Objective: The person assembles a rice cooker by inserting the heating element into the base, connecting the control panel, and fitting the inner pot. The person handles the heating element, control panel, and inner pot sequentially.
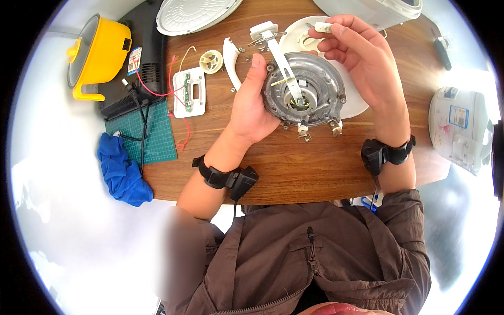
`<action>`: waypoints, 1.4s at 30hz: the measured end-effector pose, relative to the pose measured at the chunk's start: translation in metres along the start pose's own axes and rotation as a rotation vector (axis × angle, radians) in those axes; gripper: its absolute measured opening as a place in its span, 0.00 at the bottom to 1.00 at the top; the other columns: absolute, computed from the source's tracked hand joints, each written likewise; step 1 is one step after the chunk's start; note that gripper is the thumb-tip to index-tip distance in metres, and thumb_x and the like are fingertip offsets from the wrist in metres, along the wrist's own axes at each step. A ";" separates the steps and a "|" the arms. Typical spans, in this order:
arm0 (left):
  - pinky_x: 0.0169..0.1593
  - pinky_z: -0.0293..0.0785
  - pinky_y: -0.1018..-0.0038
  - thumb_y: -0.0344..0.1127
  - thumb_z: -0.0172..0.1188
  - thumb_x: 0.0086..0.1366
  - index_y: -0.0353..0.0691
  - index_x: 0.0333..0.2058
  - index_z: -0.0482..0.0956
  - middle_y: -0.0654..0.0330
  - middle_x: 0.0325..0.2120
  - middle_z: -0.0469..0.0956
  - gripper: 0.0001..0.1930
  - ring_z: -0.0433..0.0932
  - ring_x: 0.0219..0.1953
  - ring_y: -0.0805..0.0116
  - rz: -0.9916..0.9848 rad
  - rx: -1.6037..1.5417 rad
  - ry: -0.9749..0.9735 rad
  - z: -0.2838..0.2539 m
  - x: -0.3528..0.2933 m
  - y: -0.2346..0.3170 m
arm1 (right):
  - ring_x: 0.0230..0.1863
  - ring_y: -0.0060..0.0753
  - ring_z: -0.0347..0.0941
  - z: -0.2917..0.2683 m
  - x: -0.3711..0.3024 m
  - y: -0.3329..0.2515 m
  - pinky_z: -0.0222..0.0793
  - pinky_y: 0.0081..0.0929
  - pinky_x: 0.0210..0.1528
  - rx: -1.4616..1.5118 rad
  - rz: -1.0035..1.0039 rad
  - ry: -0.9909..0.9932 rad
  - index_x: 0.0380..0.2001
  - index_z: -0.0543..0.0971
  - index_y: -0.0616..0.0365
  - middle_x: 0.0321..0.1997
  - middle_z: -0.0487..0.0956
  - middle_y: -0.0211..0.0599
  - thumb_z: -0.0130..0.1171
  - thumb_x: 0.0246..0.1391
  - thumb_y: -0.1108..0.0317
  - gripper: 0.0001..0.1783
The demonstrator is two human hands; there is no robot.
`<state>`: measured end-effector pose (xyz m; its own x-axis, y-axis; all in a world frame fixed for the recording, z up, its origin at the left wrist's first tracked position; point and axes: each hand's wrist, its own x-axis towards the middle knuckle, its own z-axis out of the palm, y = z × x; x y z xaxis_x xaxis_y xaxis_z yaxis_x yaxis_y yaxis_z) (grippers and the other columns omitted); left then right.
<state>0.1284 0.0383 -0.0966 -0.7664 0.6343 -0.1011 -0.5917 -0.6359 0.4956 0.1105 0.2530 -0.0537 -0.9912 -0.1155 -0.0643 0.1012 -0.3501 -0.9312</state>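
Observation:
My left hand (251,107) grips the left rim of a round grey metal heating plate (329,81), its thumb on top. A flat white metal lever (282,60) runs from the plate's centre up past its far edge, ending at a white block (263,30). Metal terminals (304,134) stick out at the plate's near edge. Above and to the right, my right hand (365,58) pinches a small white piece (323,27) with a short thin tip between thumb and forefinger. Behind the plate lies a white round part (357,100), mostly hidden.
Left of the plate lie a white curved handle (230,60), a cream ring (211,62), loose screws and a white panel (197,105) with a circuit board and red wires. Further left are a yellow pot (100,58), green mat (163,142) and blue cloth (123,170). A white appliance (459,126) stands right.

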 end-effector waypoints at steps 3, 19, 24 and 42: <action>0.61 0.71 0.63 0.61 0.32 0.76 0.31 0.62 0.66 0.51 0.57 0.74 0.36 0.75 0.57 0.61 0.008 0.008 -0.043 -0.001 0.000 0.000 | 0.39 0.22 0.78 0.009 -0.004 -0.004 0.77 0.21 0.47 -0.102 -0.061 0.018 0.44 0.78 0.63 0.44 0.83 0.43 0.55 0.65 0.70 0.09; 0.53 0.78 0.70 0.53 0.39 0.78 0.29 0.57 0.69 0.54 0.49 0.78 0.29 0.79 0.50 0.68 0.094 0.219 0.000 0.001 -0.002 -0.008 | 0.35 0.29 0.79 0.050 -0.027 -0.022 0.74 0.22 0.34 -1.233 -0.811 0.019 0.32 0.85 0.58 0.34 0.83 0.31 0.70 0.43 0.79 0.10; 0.56 0.77 0.64 0.54 0.36 0.78 0.31 0.59 0.66 0.50 0.52 0.76 0.29 0.78 0.53 0.63 0.088 0.379 0.055 0.000 -0.004 -0.008 | 0.32 0.29 0.77 0.053 -0.031 -0.025 0.73 0.24 0.33 -1.301 -0.856 0.001 0.30 0.85 0.58 0.32 0.80 0.30 0.71 0.41 0.79 0.10; 0.56 0.78 0.65 0.54 0.37 0.78 0.31 0.60 0.64 0.50 0.52 0.75 0.30 0.78 0.53 0.63 0.091 0.345 0.046 -0.003 -0.001 -0.008 | 0.38 0.30 0.79 0.057 -0.027 -0.023 0.74 0.25 0.40 -1.177 -0.651 -0.046 0.31 0.84 0.58 0.37 0.82 0.29 0.71 0.42 0.78 0.09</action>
<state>0.1333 0.0409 -0.1031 -0.8273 0.5564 -0.0779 -0.4070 -0.4979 0.7658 0.1394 0.2116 -0.0104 -0.8246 -0.2737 0.4950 -0.5392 0.6448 -0.5417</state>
